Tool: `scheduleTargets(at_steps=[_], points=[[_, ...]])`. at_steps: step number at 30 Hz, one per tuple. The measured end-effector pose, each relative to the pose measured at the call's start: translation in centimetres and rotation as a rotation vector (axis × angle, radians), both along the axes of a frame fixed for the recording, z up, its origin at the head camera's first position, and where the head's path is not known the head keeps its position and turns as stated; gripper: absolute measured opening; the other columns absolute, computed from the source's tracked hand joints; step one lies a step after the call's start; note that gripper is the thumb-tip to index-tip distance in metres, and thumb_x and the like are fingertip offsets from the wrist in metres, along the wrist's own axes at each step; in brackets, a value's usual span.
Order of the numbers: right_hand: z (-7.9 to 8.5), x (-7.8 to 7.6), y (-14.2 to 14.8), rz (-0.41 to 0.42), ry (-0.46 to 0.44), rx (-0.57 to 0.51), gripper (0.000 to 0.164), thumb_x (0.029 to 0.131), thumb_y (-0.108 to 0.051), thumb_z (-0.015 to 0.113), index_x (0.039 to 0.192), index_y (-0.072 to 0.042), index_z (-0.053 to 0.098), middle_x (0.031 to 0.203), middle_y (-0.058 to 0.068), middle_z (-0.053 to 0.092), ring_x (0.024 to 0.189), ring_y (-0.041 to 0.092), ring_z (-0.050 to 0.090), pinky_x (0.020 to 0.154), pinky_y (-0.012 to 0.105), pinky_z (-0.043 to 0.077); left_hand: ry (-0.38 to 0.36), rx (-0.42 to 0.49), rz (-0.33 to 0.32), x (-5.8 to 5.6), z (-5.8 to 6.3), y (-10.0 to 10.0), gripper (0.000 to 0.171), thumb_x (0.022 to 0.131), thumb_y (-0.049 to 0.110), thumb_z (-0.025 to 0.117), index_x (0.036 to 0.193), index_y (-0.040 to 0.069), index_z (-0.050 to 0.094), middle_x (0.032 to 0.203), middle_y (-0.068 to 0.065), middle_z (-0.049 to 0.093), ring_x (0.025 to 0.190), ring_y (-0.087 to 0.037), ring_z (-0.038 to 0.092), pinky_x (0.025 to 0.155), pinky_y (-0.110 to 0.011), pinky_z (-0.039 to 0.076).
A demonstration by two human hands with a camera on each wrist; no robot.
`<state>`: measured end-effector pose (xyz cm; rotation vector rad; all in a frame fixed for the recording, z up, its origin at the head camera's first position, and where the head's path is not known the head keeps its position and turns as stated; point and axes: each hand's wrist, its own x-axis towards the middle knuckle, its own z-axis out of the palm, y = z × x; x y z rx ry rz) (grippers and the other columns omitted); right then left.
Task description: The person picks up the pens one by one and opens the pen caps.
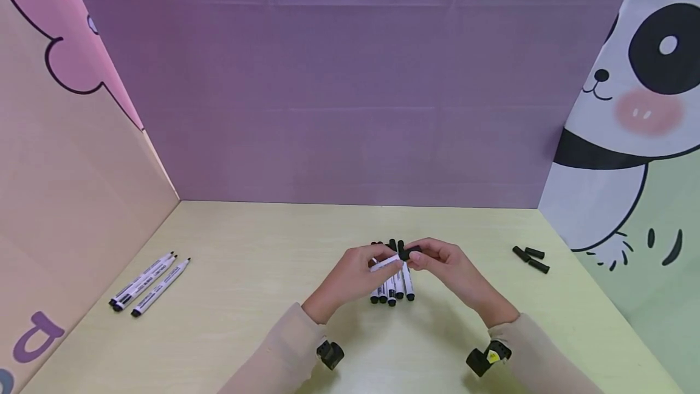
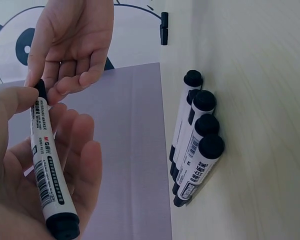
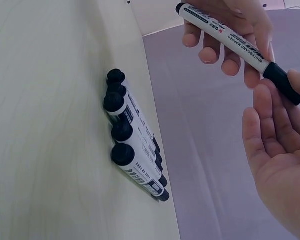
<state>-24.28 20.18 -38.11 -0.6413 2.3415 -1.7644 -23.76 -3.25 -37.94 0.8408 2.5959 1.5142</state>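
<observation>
Held marker: a white whiteboard marker, off the table, between both hands and above the marker row; its barrel lies tilted in the head view.
Left hand: fingers curled about the barrel, thumb laid along it near the cap end.
Right hand: thumb and forefinger pinch the black cap; the remaining fingers are bent and bear no object.
Cap and barrel: in contact; no gap is visible in the right wrist view.
Marker row: five white markers with black ends, side by side on the table, beneath the hands.
Left-side markers: three, lying slanted, narrow dark tips at the far ends.
Loose caps: three, black, close together at the table's right.
</observation>
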Motion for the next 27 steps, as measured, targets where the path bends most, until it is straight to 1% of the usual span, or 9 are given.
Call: scheduleTargets(at_steps=[3,5,8,12,15,17,19,22,27], points=[[0.15,0.23,-0.25,0.001,0.0,-0.027,0.034,0.103,-0.024,0.06,0.129,-0.002,0.061,0.117,0.02,0.066,0.109,0.044,0.062,0.093,0.035,0.052,0.004,0.001,0.008,0.02,0.02,0.08,0.024,0.099,0.038,0.062,0.11,0.02,0.073,0.097,0.011,0.065,0.073,-0.012,0.056,0.065,-0.029,0.049],[0.24,0.39,-0.38,0.001,-0.011,-0.046,0.034,0.103,-0.024,0.06,0.129,-0.002,0.061,0.117,0.022,0.064,0.108,0.047,0.06,0.092,0.035,0.053,0.005,0.001,0.014,0.08,0.07,0.1,0.024,0.099,0.038,0.062,0.111,0.019,0.073,0.095,0.011,0.065,0.072,-0.011,0.056,0.064,-0.028,0.048],[0.34,0.6,-0.51,0.001,-0.022,-0.067,0.034,0.102,-0.024,0.061,0.129,-0.003,0.061,0.118,0.018,0.064,0.108,0.049,0.06,0.092,0.037,0.053,0.013,0.0,0.018,0.1,0.04,0.13,0.025,0.1,0.038,0.062,0.111,0.019,0.073,0.092,0.01,0.063,0.074,-0.013,0.056,0.064,-0.028,0.048],[0.25,0.66,-0.61,0.006,-0.002,-0.081,0.034,0.103,-0.024,0.059,0.131,-0.005,0.061,0.121,0.012,0.065,0.112,0.039,0.062,0.095,0.037,0.052,0.022,0.007,0.014,0.12,0.07,0.15,0.025,0.1,0.04,0.061,0.111,0.021,0.073,0.089,0.011,0.063,0.074,-0.015,0.056,0.064,-0.029,0.047],[0.04,0.59,-0.69,0.006,0.028,-0.102,0.034,0.104,-0.023,0.057,0.131,-0.004,0.062,0.122,0.011,0.066,0.113,0.034,0.062,0.096,0.035,0.051,0.013,0.038,0.004,0.15,0.16,0.14,0.027,0.1,0.041,0.061,0.111,0.021,0.074,0.088,0.009,0.066,0.072,-0.014,0.058,0.063,-0.029,0.048],[-0.1,0.54,-0.74,-0.002,0.05,-0.115,0.033,0.104,-0.022,0.057,0.13,-0.003,0.063,0.121,0.011,0.067,0.111,0.033,0.063,0.096,0.035,0.051,0.013,0.057,0.002,0.19,0.26,0.13,0.028,0.099,0.041,0.062,0.112,0.02,0.075,0.088,0.008,0.067,0.069,-0.013,0.057,0.062,-0.028,0.046],[-0.18,0.54,-0.79,-0.016,0.071,-0.119,0.031,0.104,-0.021,0.057,0.128,-0.003,0.065,0.119,0.01,0.068,0.109,0.031,0.065,0.096,0.034,0.051,0.013,0.07,0.003,0.24,0.34,0.11,0.03,0.099,0.042,0.063,0.114,0.019,0.076,0.088,0.008,0.068,0.068,-0.012,0.055,0.061,-0.028,0.045],[-0.2,0.61,-0.82,-0.039,0.089,-0.111,0.03,0.104,-0.021,0.058,0.127,-0.004,0.066,0.118,0.008,0.07,0.107,0.028,0.066,0.096,0.034,0.05,0.02,0.073,0.018,0.29,0.44,0.11,0.033,0.098,0.043,0.064,0.116,0.019,0.076,0.092,0.013,0.069,0.068,-0.012,0.052,0.06,-0.027,0.044],[-0.06,0.78,-0.75,-0.047,0.092,-0.083,0.031,0.103,-0.023,0.058,0.127,-0.005,0.067,0.119,0.007,0.07,0.109,0.029,0.066,0.096,0.033,0.05,0.012,0.089,0.019,0.43,0.53,0.12,0.032,0.097,0.043,0.065,0.116,0.02,0.077,0.097,0.014,0.07,0.072,-0.013,0.056,0.062,-0.028,0.046]])
